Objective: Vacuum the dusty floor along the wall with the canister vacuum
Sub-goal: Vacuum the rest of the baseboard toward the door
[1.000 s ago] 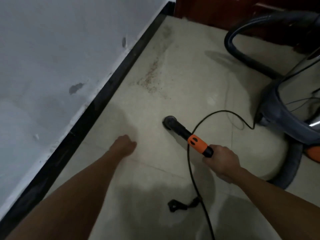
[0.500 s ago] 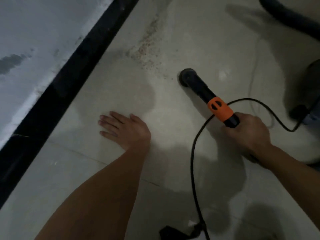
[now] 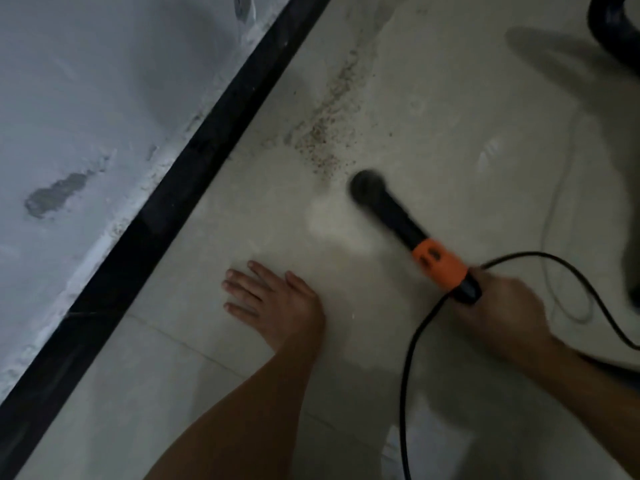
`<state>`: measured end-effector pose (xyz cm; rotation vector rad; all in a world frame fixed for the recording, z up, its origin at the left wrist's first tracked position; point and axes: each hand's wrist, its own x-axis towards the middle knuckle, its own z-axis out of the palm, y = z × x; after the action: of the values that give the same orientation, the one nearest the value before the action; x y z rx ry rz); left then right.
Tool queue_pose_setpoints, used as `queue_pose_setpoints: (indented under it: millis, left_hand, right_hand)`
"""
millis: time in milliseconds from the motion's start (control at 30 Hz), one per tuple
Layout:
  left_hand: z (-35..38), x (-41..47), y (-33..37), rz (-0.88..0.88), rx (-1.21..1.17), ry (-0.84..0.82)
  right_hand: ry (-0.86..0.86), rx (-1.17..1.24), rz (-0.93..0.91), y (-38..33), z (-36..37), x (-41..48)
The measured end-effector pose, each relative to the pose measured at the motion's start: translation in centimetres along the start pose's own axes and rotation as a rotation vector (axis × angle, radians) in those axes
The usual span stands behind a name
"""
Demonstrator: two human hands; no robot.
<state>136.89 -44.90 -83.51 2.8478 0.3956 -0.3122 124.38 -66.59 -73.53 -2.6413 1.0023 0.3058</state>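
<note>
Right grip (image 3: pixel 498 306): clenched round vacuum wand (image 3: pixel 408 230), mouth low, aimed at dust (image 3: pixel 329 133).
Left grip (image 3: pixel 273 299): released, flat on floor (image 3: pixel 173 393), likely bracing.
Dust: along floor's wall edge, beside skirting (image 3: pixel 207 150), uncollected.

Blurred nozzle (image 3: pixel 382 207); hose (image 3: pixel 603 31) beyond top-right edge

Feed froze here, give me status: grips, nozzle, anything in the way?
Left grip flat on floor. Right grip holds nozzle, mouth just short of dust patch. Black cord loops by right grip, not across the path.
</note>
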Motion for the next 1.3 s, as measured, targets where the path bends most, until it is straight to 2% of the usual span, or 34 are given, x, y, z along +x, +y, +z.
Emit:
queue_pose_setpoints:
  millis: [100, 233, 300, 467, 633, 700, 933, 1133, 1300]
  left_hand:
    - [-0.2, -0.1, 0.1, -0.002, 0.012, -0.009]
    - [-0.3, -0.1, 0.2, 0.002, 0.035, -0.013]
    - [-0.4, -0.2, 0.2, -0.006, 0.039, -0.024]
    - [-0.7, -0.2, 0.3, -0.011, 0.065, -0.038]
    - [-0.9, -0.3, 0.5, -0.019, 0.082, -0.032]
    - [-1.2, -0.5, 0.7, -0.024, 0.081, -0.041]
    - [-1.9, -0.8, 0.8, -0.014, 0.057, -0.041]
    - [-1.0, -0.3, 0.1, -0.018, 0.054, -0.02]
    - [-1.4, -0.3, -0.8, 0.065, -0.035, 0.01]
  right_hand:
    - [-0.053, -0.094, -0.094, -0.1, 1.1, -1.7]
    - [0.029, 0.066, 0.04, -0.5, -1.1, 4.6]
    - [0.08, 0.11, 0.038, -0.9, -1.7, 5.6]
    - [-0.075, -0.061, -0.101, -1.3, 0.4, 2.4]
    - [0.08, 0.201, 0.094, -0.3, -3.0, 10.8]
    - [0.081, 0.231, 0.099, -0.6, -3.6, 12.4]
    - [-0.231, 0.001, -0.121, -1.1, -0.2, 2.2]
    - [-0.198, 0.07, -0.141, -0.6, -0.6, 2.1]
    - [-0.221, -0.015, -0.246, -0.9, 0.0, -1.2]
